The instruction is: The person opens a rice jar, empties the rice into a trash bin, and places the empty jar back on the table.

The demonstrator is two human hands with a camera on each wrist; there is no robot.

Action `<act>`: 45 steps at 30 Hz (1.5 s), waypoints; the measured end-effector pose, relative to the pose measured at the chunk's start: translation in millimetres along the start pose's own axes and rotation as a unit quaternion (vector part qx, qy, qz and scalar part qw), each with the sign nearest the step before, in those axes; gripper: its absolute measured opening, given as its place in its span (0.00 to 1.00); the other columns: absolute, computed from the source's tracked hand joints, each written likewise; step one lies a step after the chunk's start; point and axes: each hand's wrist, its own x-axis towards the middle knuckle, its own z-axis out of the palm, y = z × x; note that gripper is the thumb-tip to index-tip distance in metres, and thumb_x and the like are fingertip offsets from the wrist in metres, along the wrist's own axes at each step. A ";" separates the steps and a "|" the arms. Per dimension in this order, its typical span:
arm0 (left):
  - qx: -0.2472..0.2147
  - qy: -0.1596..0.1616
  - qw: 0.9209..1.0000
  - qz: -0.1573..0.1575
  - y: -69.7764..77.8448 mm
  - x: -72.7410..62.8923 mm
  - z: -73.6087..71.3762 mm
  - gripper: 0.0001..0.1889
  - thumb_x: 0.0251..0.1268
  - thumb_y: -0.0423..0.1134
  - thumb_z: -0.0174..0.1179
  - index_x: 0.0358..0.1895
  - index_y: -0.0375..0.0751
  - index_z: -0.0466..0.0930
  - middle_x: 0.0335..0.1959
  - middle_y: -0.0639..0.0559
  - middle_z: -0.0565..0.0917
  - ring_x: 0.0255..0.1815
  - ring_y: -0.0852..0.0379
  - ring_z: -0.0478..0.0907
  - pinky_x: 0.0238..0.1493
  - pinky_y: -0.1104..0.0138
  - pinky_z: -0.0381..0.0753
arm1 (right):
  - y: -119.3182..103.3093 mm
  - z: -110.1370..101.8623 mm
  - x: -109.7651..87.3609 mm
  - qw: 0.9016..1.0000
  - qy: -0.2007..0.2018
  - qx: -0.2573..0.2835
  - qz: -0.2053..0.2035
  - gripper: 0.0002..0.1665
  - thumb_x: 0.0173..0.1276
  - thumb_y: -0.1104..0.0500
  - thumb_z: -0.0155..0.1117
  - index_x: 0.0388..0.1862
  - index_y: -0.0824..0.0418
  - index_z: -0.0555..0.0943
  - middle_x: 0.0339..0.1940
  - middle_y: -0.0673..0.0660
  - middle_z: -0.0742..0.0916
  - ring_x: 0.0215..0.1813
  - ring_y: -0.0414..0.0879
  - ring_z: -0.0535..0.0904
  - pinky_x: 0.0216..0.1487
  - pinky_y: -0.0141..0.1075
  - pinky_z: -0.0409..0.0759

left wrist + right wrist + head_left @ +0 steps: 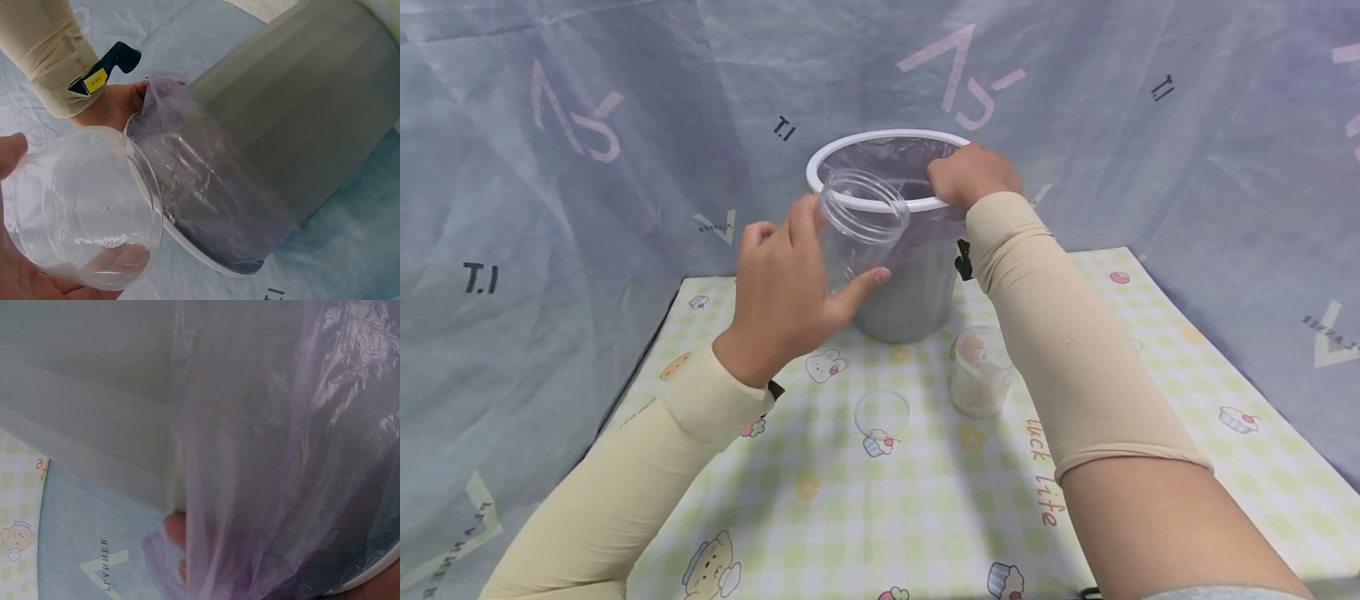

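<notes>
My left hand (786, 287) grips a clear plastic jar (861, 225) around its side. The jar is tilted with its open mouth up, in front of the white rim of a grey trash can (902, 292); no contents show inside it. A thin purple trash bag (206, 181) lines the can and folds over its outside. At the rim's right side, my right hand (976, 175) holds the edge of the can, its fingertips (176, 530) partly covered by the loose bag in the right wrist view.
A second clear jar (981, 375) with pale contents stands on the checked tablecloth (850, 533), below the right forearm. A clear round lid (882, 414) lies flat to its left. Grey-blue fabric (647, 100) hangs behind and at both sides.
</notes>
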 end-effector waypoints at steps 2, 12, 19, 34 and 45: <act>-0.014 -0.012 1.000 -0.011 0.8 -6.0 -0.5 0.47 0.61 0.74 0.58 0.63 0.31 0.67 0.26 0.50 0.78 0.24 0.49 0.77 0.45 0.49 0.69 | 0.8 -0.1 0.5 1.000 0.002 0.002 0.000 0.39 0.71 0.39 0.32 0.68 0.58 0.75 0.69 0.59 0.78 0.59 0.57 0.76 0.50 0.46 0.77; -0.107 -0.071 0.988 -0.084 7.3 -40.4 -4.7 0.42 0.66 0.66 0.61 0.67 0.34 0.62 0.34 0.45 0.85 0.36 0.47 0.84 0.43 0.50 0.77 | 1.9 0.3 -0.5 1.000 0.003 0.009 -0.004 0.39 0.72 0.39 0.31 0.67 0.58 0.75 0.69 0.59 0.78 0.58 0.57 0.75 0.50 0.45 0.76; -0.139 -0.094 0.976 -0.141 8.1 -68.3 -6.7 0.47 0.67 0.63 0.63 0.76 0.36 0.54 0.53 0.41 0.83 0.44 0.44 0.84 0.34 0.50 0.80 | -0.7 -0.8 -1.4 1.000 -0.007 0.011 -0.002 0.41 0.72 0.39 0.30 0.72 0.58 0.72 0.71 0.59 0.77 0.59 0.57 0.74 0.48 0.44 0.76; -0.193 -0.077 0.960 -0.189 6.9 -101.4 4.6 0.46 0.57 0.56 0.74 0.69 0.36 0.59 0.61 0.38 0.73 0.56 0.43 0.78 0.54 0.47 0.79 | 1.8 -0.2 -4.1 1.000 0.004 0.018 -0.002 0.38 0.73 0.39 0.32 0.66 0.58 0.75 0.65 0.59 0.79 0.56 0.56 0.75 0.46 0.44 0.76; -0.242 -0.076 0.920 -0.298 -7.5 -132.2 19.3 0.41 0.52 0.48 0.79 0.63 0.41 0.61 0.62 0.43 0.70 0.63 0.44 0.74 0.59 0.48 0.74 | 1.6 0.7 -5.7 1.000 0.008 0.020 -0.003 0.36 0.73 0.39 0.31 0.63 0.57 0.76 0.62 0.58 0.79 0.52 0.55 0.76 0.43 0.43 0.75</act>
